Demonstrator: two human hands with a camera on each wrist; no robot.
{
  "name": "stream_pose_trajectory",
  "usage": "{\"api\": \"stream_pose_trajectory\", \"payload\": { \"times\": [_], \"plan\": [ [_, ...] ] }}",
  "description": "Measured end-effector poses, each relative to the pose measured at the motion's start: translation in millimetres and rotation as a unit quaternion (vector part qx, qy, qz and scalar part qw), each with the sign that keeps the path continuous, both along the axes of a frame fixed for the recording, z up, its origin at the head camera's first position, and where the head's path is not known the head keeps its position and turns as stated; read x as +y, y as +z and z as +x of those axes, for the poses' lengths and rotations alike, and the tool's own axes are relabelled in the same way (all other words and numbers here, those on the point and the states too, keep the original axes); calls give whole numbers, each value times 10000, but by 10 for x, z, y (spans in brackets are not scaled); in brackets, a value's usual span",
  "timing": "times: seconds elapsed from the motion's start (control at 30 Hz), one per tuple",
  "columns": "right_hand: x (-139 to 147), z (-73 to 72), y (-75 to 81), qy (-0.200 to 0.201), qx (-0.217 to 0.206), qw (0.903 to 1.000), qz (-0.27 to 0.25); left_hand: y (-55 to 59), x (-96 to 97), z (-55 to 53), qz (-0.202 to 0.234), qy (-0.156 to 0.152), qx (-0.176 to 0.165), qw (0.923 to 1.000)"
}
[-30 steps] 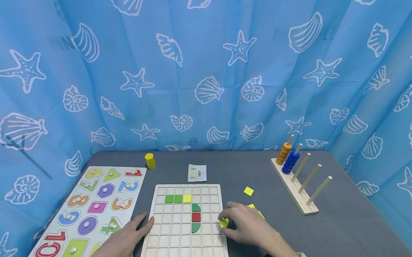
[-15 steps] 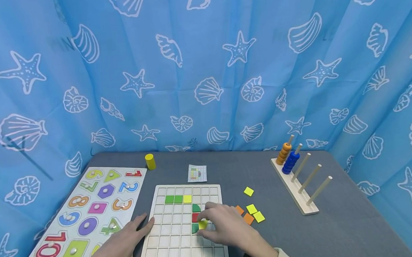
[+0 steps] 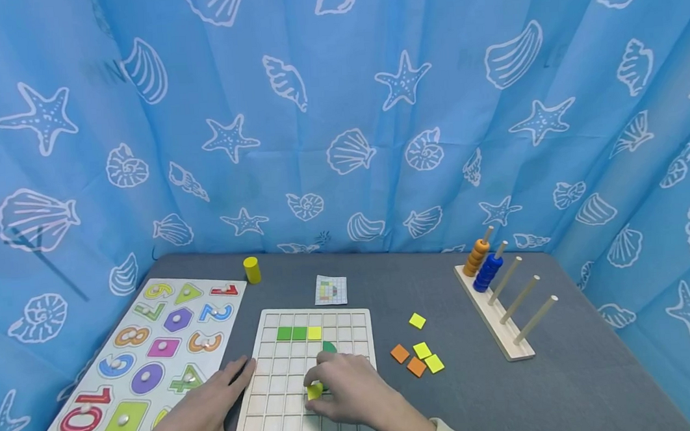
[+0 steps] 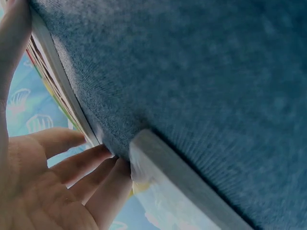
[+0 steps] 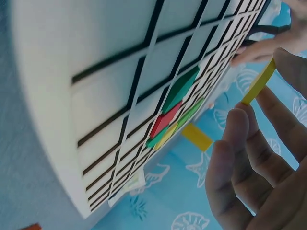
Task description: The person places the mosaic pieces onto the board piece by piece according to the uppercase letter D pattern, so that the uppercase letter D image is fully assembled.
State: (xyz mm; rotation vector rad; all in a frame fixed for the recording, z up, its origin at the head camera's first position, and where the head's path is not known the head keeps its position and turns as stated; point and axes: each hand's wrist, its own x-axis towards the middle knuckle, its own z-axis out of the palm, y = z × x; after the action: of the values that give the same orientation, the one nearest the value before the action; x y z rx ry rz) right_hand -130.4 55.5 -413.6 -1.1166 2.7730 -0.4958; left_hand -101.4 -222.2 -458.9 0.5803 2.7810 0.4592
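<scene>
Yellow tile point(image 3: 314, 391) is pinched between thumb and fingers of our right hand point(image 3: 350, 384), over the gridded board point(image 3: 273, 405); our left hand point(image 3: 205, 411) rests, fingers spread, at the board's left edge; we see two orange tiles point(image 3: 400, 353) lying to its right.

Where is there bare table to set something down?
Bare: gray cloth between pattern card and peg rack, beyond loose tiles, and in front of the rack. Crowded: between number puzzle and grid board, at the left hand.
</scene>
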Motion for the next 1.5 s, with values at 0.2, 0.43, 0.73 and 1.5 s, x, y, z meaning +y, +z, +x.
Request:
{"api": "stream_pose_trajectory", "payload": {
  "times": [0.2, 0.43, 0.73, 1.5],
  "plan": [
    [-112, 41, -67, -51, 270, 9993, 268, 28, 6, -8, -70, 88, 39, 9999],
    [-197, 67, -145, -392, 456, 9965, 578, 26, 21, -33, -273, -56, 370, 9989],
    [-249, 63, -191, -532, 581, 9951, 595, 26, 29, -46, -274, -43, 343, 9990],
    [-288, 56, -193, -528, 304, 9971, 466, 52, 50, -67, -287, 133, 110, 9994]
  ]
}}
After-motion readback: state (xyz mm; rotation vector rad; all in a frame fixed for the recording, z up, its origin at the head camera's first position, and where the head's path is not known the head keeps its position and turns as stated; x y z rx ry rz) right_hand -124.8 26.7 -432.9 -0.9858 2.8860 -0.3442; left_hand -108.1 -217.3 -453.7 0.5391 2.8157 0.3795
